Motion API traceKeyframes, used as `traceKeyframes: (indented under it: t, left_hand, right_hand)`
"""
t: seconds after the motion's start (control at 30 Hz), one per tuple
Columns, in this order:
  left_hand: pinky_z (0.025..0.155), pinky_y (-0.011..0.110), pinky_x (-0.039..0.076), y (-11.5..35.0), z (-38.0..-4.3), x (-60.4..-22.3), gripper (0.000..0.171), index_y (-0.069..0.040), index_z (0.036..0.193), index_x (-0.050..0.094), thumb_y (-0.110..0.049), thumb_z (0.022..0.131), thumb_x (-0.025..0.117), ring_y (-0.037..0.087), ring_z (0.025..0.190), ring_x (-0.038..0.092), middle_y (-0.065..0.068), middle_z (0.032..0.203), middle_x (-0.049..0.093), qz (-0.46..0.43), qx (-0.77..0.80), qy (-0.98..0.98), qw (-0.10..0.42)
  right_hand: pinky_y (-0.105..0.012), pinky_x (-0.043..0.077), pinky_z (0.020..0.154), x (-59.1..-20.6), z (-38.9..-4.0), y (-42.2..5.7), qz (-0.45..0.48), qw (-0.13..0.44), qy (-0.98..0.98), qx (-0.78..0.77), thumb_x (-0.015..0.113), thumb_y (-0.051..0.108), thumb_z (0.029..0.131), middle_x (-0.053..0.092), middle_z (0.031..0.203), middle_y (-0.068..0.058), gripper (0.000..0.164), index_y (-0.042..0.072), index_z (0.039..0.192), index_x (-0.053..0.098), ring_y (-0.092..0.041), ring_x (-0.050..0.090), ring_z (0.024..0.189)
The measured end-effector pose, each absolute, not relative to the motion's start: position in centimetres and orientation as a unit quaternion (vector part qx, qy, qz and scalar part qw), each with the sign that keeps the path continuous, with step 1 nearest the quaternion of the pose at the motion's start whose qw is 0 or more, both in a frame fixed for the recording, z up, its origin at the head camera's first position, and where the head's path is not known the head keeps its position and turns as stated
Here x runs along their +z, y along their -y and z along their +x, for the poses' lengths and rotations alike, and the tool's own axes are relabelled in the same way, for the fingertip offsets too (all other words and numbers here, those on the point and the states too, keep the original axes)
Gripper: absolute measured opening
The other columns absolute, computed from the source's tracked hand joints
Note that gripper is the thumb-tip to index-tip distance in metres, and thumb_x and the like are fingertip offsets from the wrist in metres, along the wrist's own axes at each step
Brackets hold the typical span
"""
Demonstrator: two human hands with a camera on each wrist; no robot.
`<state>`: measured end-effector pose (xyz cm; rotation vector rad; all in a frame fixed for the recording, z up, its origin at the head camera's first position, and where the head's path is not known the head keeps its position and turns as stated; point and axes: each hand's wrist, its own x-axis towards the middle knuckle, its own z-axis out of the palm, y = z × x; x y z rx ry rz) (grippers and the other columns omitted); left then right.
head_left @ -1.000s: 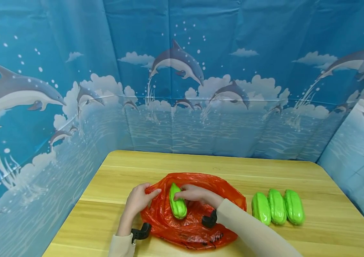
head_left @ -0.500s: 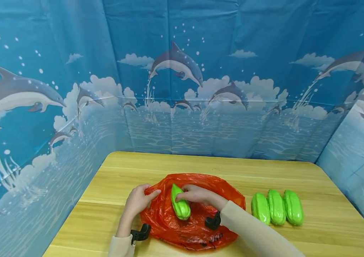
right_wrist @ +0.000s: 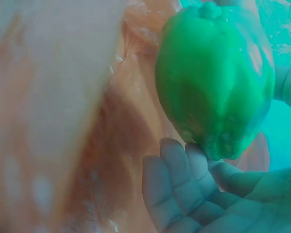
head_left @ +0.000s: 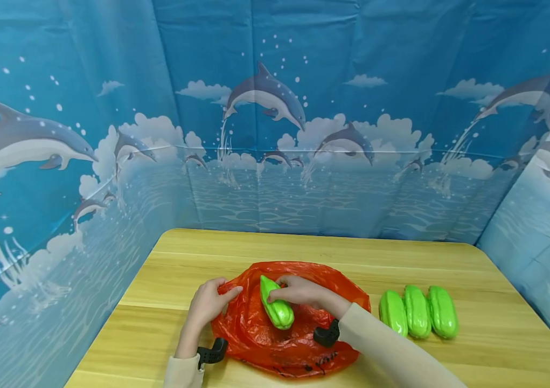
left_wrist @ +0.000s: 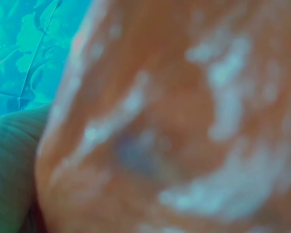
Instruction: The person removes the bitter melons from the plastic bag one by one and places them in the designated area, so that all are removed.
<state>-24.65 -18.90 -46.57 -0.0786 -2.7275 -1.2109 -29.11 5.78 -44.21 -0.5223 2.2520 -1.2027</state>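
A red plastic bag [head_left: 313,361] lies spread with its mouth wide on the table, thin and crinkled. My right hand [head_left: 296,290] reaches over it and grips a glossy green ridged gourd [head_left: 279,312], tapered at its far end. In the right wrist view the gourd [right_wrist: 213,82] shows its lobed sides, with the thumb and a finger around it and other fingers below. At the bag's left rim my left hand [head_left: 207,304] holds the plastic, thumb inside and fingers outside. Blurred plastic from the bag [left_wrist: 174,121] fills most of the left wrist view.
Three more green gourds [head_left: 418,312] lie side by side to the right of the bag. The wooden table [head_left: 182,248] has rounded far corners. A blue dolphin-print curtain [head_left: 275,205] stands behind it and along both sides.
The right hand has moved slightly right with the gourd, whose near end has swung right. My left hand stays at the bag's rim.
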Motion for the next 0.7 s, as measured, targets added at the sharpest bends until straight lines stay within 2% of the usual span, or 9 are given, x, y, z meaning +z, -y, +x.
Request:
traceKeyframes:
  t: [0.33, 0.7]
  left_hand:
    - [0.052, 0.03, 0.038, 18.85, -24.63, -46.58, 0.031, -0.013, 0.078, 0.059, -0.042, 0.086, 0.068, 0.013, 0.054, 0.047, -0.002, 0.06, 0.047, -0.025, -0.396, 0.915, 0.077]
    - [0.053, 0.03, 0.038, 18.77, -24.69, -46.62, 0.032, -0.013, 0.077, 0.058, -0.042, 0.086, 0.068, 0.013, 0.054, 0.047, -0.002, 0.06, 0.048, -0.025, -0.395, 0.915, 0.072]
  right_hand:
    - [-0.046, 0.049, 0.073, -43.77, -28.89, -6.16, -0.196, 0.245, -0.834, -0.454, 0.071, 0.037, 0.08, 0.057, 0.1, -0.007, 0.059, 0.002, 0.123, 0.052, -0.02, 0.058, 0.08]
    - [-0.035, 0.05, 0.062, -43.18, -28.49, -6.38, -0.204, 0.212, -0.829, -0.476, 0.07, 0.033, 0.081, 0.056, 0.096, -0.01, 0.052, 0.003, 0.12, 0.052, -0.021, 0.059, 0.074]
